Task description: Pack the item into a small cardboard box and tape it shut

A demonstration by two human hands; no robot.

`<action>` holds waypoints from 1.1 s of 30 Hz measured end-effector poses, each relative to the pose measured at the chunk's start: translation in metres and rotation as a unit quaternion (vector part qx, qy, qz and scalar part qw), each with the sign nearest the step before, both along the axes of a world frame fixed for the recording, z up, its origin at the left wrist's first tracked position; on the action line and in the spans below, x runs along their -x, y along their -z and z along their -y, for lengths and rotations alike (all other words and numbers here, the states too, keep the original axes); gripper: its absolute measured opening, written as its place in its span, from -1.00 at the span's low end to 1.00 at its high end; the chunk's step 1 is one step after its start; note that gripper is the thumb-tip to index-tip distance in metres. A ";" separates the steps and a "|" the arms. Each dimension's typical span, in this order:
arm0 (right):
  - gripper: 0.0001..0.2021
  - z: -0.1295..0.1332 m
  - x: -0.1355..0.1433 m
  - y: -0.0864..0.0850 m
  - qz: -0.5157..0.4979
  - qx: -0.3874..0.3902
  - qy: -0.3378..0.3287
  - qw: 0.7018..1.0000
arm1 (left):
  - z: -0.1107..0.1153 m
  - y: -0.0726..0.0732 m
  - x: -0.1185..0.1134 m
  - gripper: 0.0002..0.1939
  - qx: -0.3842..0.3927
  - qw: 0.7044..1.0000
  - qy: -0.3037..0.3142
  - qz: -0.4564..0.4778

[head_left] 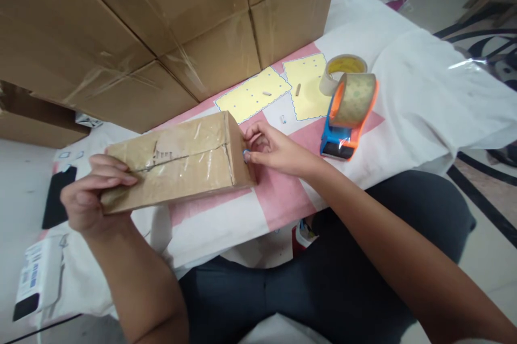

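A long brown cardboard box with clear tape along its top seam lies slanted on the pink and white cloth. Its left end is gripped by my left hand, fingers on top and the palm at the end. My right hand is at the box's right end face, thumb and fingers curled together around a small bluish thing too small to name. Right of that hand stands a blue and orange tape dispenser with a roll of tape in it.
Large taped cartons stand behind the box. Another tape roll is beside the dispenser, near yellow printed patches on the cloth. At the left are a black flat item and a white device. A person's clothing shows at top right.
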State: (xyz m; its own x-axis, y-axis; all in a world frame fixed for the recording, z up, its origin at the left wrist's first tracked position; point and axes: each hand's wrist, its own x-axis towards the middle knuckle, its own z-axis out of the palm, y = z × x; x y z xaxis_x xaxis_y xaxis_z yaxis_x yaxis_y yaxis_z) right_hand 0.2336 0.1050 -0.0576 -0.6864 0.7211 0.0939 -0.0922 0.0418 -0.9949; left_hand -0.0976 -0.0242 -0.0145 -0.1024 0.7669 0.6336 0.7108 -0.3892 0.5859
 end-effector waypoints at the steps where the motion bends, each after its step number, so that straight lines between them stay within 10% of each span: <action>1: -0.53 0.000 -0.002 0.000 -0.001 -0.021 0.005 1.000 | -0.001 -0.001 -0.001 -0.55 0.003 1.000 0.007 0.003; 8: -0.48 0.005 -0.002 -0.004 -0.019 -0.081 -0.074 0.994 | 0.018 -0.009 -0.046 -0.74 -0.135 0.972 -0.152 -0.121; 10: -0.47 0.017 0.004 -0.004 0.017 -0.101 -0.057 0.993 | 0.040 0.000 -0.080 -0.48 -0.101 0.948 -0.179 -0.244; 16: -0.50 0.057 0.023 -0.006 0.076 -0.193 -0.021 0.978 | 0.072 0.033 -0.172 0.10 0.030 0.923 -0.307 -0.230; 29: -0.66 0.047 0.030 0.002 0.048 -0.181 -0.008 0.982 | 0.070 0.026 -0.158 0.07 0.103 0.939 -0.246 -0.217; 33: -0.67 0.047 0.032 0.003 0.049 -0.183 0.002 0.982 | 0.060 0.027 -0.171 -0.04 0.016 0.940 -0.294 -0.170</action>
